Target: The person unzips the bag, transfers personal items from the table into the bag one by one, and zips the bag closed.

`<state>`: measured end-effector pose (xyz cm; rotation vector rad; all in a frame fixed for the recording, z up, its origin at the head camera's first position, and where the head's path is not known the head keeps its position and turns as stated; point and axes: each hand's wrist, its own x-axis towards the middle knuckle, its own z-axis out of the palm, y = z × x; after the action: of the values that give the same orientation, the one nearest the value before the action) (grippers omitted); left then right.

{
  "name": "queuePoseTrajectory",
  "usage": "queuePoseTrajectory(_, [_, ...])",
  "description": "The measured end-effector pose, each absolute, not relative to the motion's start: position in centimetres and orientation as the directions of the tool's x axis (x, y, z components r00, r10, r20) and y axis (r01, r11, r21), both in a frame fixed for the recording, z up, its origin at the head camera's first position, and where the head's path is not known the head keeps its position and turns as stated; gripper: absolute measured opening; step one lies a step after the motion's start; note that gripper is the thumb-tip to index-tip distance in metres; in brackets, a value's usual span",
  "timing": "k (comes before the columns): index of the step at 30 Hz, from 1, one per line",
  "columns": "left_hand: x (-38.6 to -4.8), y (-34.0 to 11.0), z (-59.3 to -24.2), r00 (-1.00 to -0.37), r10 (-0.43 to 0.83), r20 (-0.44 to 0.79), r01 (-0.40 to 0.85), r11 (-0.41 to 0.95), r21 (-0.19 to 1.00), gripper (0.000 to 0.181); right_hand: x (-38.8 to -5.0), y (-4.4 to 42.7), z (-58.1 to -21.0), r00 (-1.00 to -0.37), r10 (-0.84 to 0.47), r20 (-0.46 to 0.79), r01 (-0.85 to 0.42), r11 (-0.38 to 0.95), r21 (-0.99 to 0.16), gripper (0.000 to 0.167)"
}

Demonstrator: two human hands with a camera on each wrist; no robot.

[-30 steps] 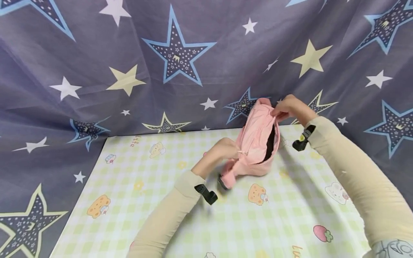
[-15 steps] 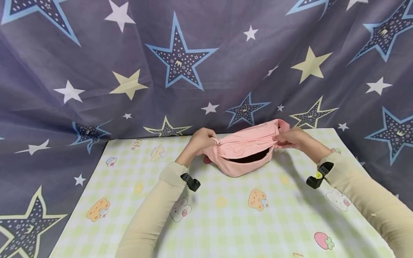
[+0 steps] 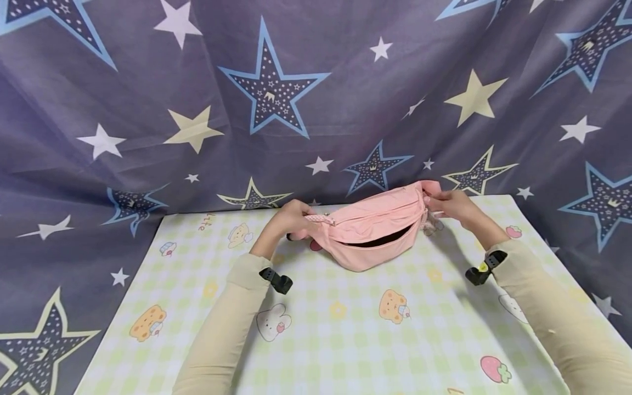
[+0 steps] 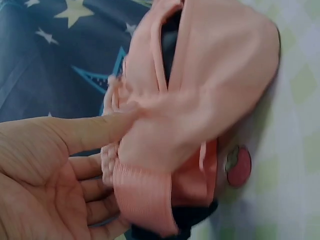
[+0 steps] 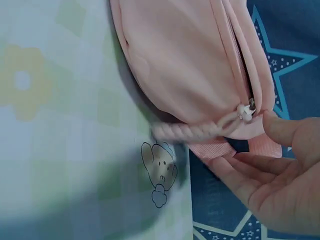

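Observation:
A pink waist bag (image 3: 377,214) rests near the back edge of the table, its front pocket gaping open and dark inside. My left hand (image 3: 291,216) pinches the bag's left end; in the left wrist view the thumb lies on the pink fabric, fingers behind the webbing strap (image 4: 142,195). A black piece (image 4: 200,216) shows under that strap. At the other end my right hand (image 3: 456,208) pinches the corner, thumb on top and fingers underneath by the strap. A braided zipper pull (image 5: 185,131) hangs from that end, blurred.
The table wears a green-and-white checked cloth (image 3: 316,340) printed with cartoon bears and strawberries. A dark curtain (image 3: 345,99) with stars hangs directly behind the table and along its sides.
The bag was tilted on end, then turned to lie lengthwise along the back edge. My left hand moved left and away to the bag's end; the right hand came lower.

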<state>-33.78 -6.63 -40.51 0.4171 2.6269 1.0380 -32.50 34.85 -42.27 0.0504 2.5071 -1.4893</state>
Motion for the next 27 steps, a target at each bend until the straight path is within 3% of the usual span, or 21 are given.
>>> queuePoseTrajectory(6, [-33.7, -7.5, -41.6, -0.906, 0.404, -0.125, 0.183, 0.642, 0.744, 0.015, -33.9, 34.8, -43.2, -0.961, -0.197, -0.192, 0.114, 0.349, -0.930, 0.066])
queuePoseTrajectory(9, [-33.2, -7.0, -42.4, -0.927, 0.355, -0.120, 0.123, 0.591, 0.797, 0.030, -34.1, 34.7, -43.7, -0.960, -0.200, -0.197, 0.137, 0.280, -0.950, 0.065])
queuePoseTrajectory(14, [-31.7, -5.3, -43.6, -0.968, 0.193, -0.163, -0.030, 0.553, 0.833, 0.045, -33.8, 34.3, -44.0, -0.968, -0.129, -0.214, 0.165, 0.312, -0.936, 0.057])
queuePoseTrajectory(18, [-30.8, -4.0, -43.8, -0.987, 0.085, -0.136, -0.066, 0.561, 0.825, 0.048, -33.2, 34.4, -43.9, -0.968, -0.102, -0.230, 0.187, 0.320, -0.929, 0.040])
queuePoseTrajectory(21, [-30.6, -3.5, -43.6, -0.994, 0.047, -0.101, -0.056, 0.575, 0.816, 0.042, -32.5, 34.4, -43.9, -0.976, -0.032, -0.214, 0.193, 0.322, -0.927, 0.016])
queuePoseTrajectory(22, [-30.7, -3.5, -43.5, -0.994, 0.039, -0.098, -0.058, 0.572, 0.818, 0.039, -32.3, 34.2, -43.8, -0.979, 0.001, -0.202, 0.191, 0.327, -0.926, 0.015])
queuePoseTrajectory(27, [-31.8, -4.4, -42.1, -0.993, 0.000, -0.117, -0.101, 0.513, 0.852, 0.017, -30.5, 32.3, -42.9, -0.976, 0.120, -0.182, 0.212, 0.331, -0.920, 0.038])
